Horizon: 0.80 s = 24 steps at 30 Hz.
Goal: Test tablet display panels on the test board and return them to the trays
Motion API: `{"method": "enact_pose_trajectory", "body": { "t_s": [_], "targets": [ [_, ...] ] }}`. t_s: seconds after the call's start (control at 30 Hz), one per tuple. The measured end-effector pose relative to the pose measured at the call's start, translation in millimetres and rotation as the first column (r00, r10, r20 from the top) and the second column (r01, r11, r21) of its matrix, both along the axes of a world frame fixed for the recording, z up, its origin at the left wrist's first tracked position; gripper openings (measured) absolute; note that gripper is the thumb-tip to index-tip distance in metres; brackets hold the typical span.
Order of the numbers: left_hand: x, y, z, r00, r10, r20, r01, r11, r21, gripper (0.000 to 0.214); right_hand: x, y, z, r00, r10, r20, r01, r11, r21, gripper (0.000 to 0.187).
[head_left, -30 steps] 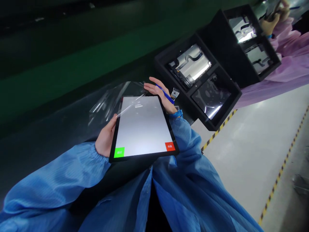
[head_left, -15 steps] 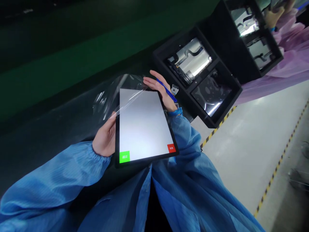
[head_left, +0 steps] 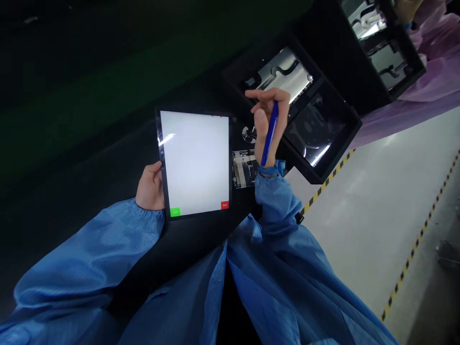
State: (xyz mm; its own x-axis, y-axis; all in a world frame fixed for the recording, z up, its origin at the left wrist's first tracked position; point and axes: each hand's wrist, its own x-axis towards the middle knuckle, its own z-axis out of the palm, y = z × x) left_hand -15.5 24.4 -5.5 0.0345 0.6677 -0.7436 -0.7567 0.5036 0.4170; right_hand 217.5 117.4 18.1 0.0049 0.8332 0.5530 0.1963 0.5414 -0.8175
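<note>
A tablet (head_left: 197, 163) with a lit white screen lies upright in front of me, a green box at its lower left corner and a red one at its lower right. My left hand (head_left: 149, 187) grips its left edge, thumb on the front rim and fingers hidden behind. To the right of the tablet, my right hand (head_left: 275, 115) is raised with bent fingers, apart from the screen. A blue pen (head_left: 270, 134) is held in that hand, slanting down from the fingers towards the wrist.
A black two-compartment tray (head_left: 323, 175) at right holds display parts. Beyond it stands a second black tray (head_left: 408, 88), near a co-worker's pink sleeve (head_left: 440, 67). A small electronic assembly (head_left: 243, 168) lies between tablet and right wrist. Yellow-black tape (head_left: 323, 187) marks the floor.
My right hand has left the tablet's upper right edge and moved right and up, with the pen. The clear film over the screen is no longer in sight. The tablet has shifted left and up.
</note>
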Motion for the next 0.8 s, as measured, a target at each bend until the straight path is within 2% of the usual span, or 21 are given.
{"method": "enact_pose_trajectory", "body": {
  "t_s": [0.03,0.07,0.1,0.17,0.2,0.27,0.33,0.43,0.47,0.6,0.7,0.8],
  "targets": [
    [-0.6,0.0,0.1,1.000,0.011,0.005,-0.011,1.000,-0.001,0.044,-1.2,-9.3,8.8,0.995,0.024,0.101,-0.025,1.000,0.013,0.017],
    [-0.9,-0.1,0.3,1.000,0.013,0.016,-0.013,1.000,-0.006,0.046,-3.9,-18.5,15.7,0.967,0.098,0.237,-0.104,0.995,0.014,0.020],
    [-1.0,-0.4,0.6,0.999,0.003,0.033,-0.003,1.000,-0.004,0.048,-8.2,-26.9,19.9,0.906,0.188,0.380,-0.205,0.979,0.003,0.026],
    [-0.3,-1.3,1.4,0.999,-0.017,0.052,0.017,1.000,0.015,0.049,-20.1,-40.8,19.6,0.719,0.333,0.610,-0.372,0.926,-0.066,0.048],
    [0.2,-1.7,1.9,0.999,-0.020,0.049,0.019,1.000,0.025,0.048,-26.7,-46.2,15.3,0.636,0.367,0.679,-0.408,0.906,-0.108,0.060],
    [1.2,-2.1,3.5,0.999,-0.009,0.033,0.008,1.000,0.029,0.046,-37.7,-55.5,1.4,0.544,0.383,0.747,-0.401,0.900,-0.170,0.072],
    [2.1,-1.8,5.6,0.999,0.005,0.032,-0.005,1.000,0.005,0.046,-43.2,-64.5,-14.8,0.518,0.360,0.776,-0.374,0.911,-0.173,0.062],
    [3.1,-0.8,8.2,0.999,0.003,0.052,-0.001,0.999,-0.045,0.049,-41.6,-78.3,-32.5,0.558,0.296,0.775,-0.348,0.932,-0.105,0.026],
    [3.3,-0.7,8.4,0.999,0.000,0.053,0.003,0.999,-0.052,0.049,-39.4,-82.2,-34.7,0.583,0.272,0.766,-0.341,0.937,-0.073,0.020],
    [3.1,-0.4,7.9,0.999,-0.016,0.043,0.018,0.998,-0.056,0.047,-22.9,-88.6,-24.1,0.719,0.143,0.680,-0.273,0.958,0.088,0.020],
    [3.2,0.7,12.7,1.000,-0.008,0.022,0.010,0.995,-0.101,0.045,2.6,-84.4,-13.3,0.833,-0.030,0.552,-0.068,0.986,0.155,0.027],
    [3.6,1.0,20.9,0.999,-0.020,0.032,0.025,0.988,-0.155,0.043,35.1,-75.4,-20.8,0.834,-0.194,0.516,0.165,0.981,0.102,0.023]
  ]
}}
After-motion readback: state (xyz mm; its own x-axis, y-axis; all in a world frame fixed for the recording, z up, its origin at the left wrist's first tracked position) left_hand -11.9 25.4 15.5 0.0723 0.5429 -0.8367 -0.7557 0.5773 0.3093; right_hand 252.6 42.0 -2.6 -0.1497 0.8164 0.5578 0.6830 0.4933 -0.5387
